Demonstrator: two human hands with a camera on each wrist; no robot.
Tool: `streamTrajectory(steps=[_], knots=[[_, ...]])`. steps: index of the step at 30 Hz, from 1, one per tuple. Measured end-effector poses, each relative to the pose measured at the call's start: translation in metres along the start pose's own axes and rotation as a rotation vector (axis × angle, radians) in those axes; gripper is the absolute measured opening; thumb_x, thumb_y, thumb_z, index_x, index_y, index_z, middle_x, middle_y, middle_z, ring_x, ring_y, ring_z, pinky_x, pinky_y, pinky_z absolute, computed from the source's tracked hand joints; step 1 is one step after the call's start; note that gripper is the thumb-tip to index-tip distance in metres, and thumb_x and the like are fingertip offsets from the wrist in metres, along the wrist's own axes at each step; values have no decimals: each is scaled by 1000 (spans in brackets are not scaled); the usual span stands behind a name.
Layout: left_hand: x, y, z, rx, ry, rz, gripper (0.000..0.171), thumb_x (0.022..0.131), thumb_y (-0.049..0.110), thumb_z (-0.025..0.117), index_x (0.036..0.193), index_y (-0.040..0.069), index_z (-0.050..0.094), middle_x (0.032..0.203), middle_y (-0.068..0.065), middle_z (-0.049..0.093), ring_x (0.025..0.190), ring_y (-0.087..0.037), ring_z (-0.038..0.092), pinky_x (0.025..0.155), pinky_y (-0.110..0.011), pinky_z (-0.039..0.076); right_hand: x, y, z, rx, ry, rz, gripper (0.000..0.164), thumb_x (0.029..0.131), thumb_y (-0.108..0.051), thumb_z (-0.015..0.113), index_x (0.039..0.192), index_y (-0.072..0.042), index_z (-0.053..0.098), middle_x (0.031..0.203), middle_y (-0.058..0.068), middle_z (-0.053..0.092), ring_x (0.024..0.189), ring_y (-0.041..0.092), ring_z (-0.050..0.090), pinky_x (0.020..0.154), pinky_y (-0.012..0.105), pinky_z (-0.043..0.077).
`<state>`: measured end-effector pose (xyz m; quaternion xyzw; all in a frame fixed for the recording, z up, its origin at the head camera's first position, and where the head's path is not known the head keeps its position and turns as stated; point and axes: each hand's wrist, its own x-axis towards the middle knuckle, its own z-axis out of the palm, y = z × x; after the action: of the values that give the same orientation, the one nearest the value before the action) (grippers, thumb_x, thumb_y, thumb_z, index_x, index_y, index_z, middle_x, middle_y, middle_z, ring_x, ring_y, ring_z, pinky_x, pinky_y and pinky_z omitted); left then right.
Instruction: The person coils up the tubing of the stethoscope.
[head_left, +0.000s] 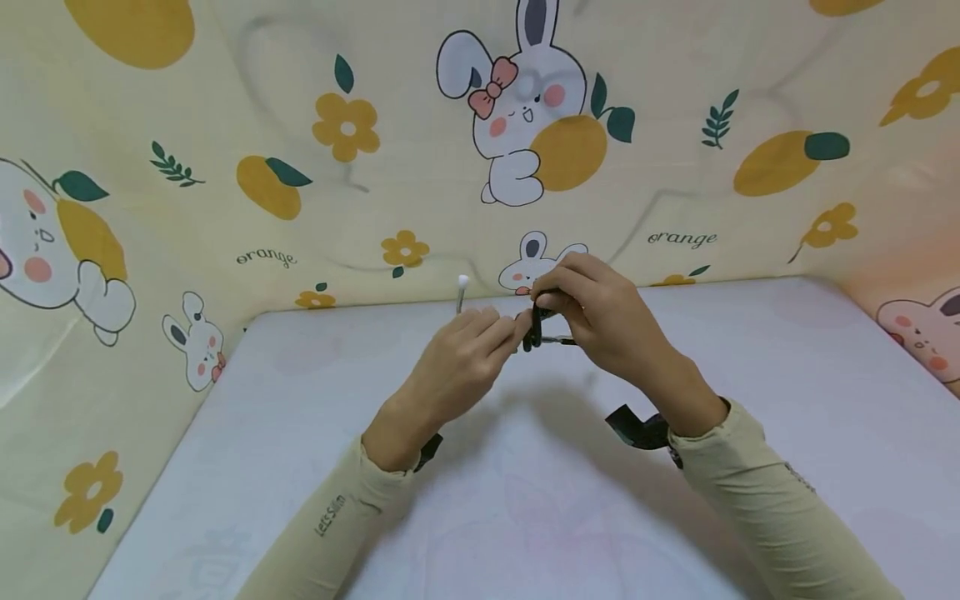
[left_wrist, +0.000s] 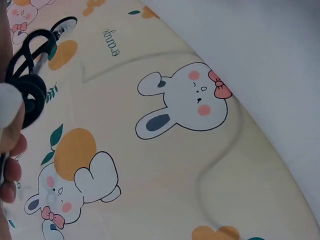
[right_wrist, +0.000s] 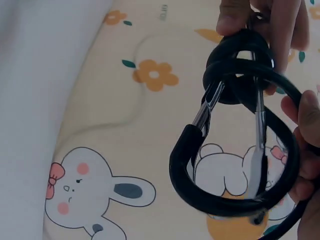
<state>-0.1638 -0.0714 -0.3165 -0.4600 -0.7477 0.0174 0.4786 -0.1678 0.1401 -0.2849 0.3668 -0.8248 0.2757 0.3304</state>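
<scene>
Tubing (right_wrist: 220,204) loops round metal rods (right_wrist: 260,125) while I've got right hand (head_left: 611,321) pinching it, left hand (head_left: 459,362) gripping the rods.

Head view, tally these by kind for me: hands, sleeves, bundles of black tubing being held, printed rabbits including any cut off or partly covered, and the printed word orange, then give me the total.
Hands: 2
Sleeves: 2
Black tubing bundle: 1
Printed rabbits: 5
Printed word "orange": 2
Total: 12
</scene>
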Motion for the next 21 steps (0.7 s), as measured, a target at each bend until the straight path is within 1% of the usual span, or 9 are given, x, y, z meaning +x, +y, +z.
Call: streamTrajectory(steps=[3,5,7,9,13,16,19,21], knots=[[-1,-1,1,-60,46,27,24,97,3,61,118,0,71,80,0,56,72,-14,48,66,-22,42,1,2,-4,48,-15,23,9,87,-7,71,96,-7,73,92,3,63,83,11,58,72,12,45],[-1,-1,1,-93,79,44,25,97,1,59,119,0,70,77,0,53,70,-13,47,65,-22,41,1,5,-7,68,-22,35,10,86,-6,72,95,-6,74,91,3,63,80,11,58,71,10,44],[0,-1,0,-113,107,68,27,96,-2,58,120,0,70,75,1,51,69,-13,45,64,-21,40,2,8,-12,83,-37,49,11,84,-5,73,94,-7,74,91,2,63,81,10,58,71,9,43],[1,1,-1,-124,128,100,29,95,-4,57,121,-1,69,74,1,50,68,-12,43,64,-20,39,2,11,-18,101,-68,55,12,82,-3,74,93,-8,75,90,1,63,82,9,57,71,9,44],[2,2,-2,-153,168,153,28,94,0,63,122,-1,68,72,2,46,67,-10,40,63,-19,37,2,17,-28,181,-152,58,16,80,-2,75,93,-11,76,90,-3,64,83,5,58,70,11,46],[2,2,-1,-194,211,171,31,91,9,71,120,0,70,71,3,44,68,-10,39,63,-20,36,2,24,-31,318,-217,35,15,83,-2,73,93,-12,76,90,-4,65,82,5,58,70,15,47],[3,4,1,-213,240,200,34,88,16,75,119,2,71,72,3,46,70,-9,41,65,-19,38,2,36,-32,526,-288,-27,12,87,-1,70,94,-9,76,89,0,67,81,8,57,69,19,47],[4,6,1,-208,240,219,36,87,20,76,119,3,71,73,4,49,71,-9,43,67,-18,40,1,43,-30,640,-326,-66,11,89,-1,69,95,-7,76,88,2,68,81,10,58,68,22,48]])
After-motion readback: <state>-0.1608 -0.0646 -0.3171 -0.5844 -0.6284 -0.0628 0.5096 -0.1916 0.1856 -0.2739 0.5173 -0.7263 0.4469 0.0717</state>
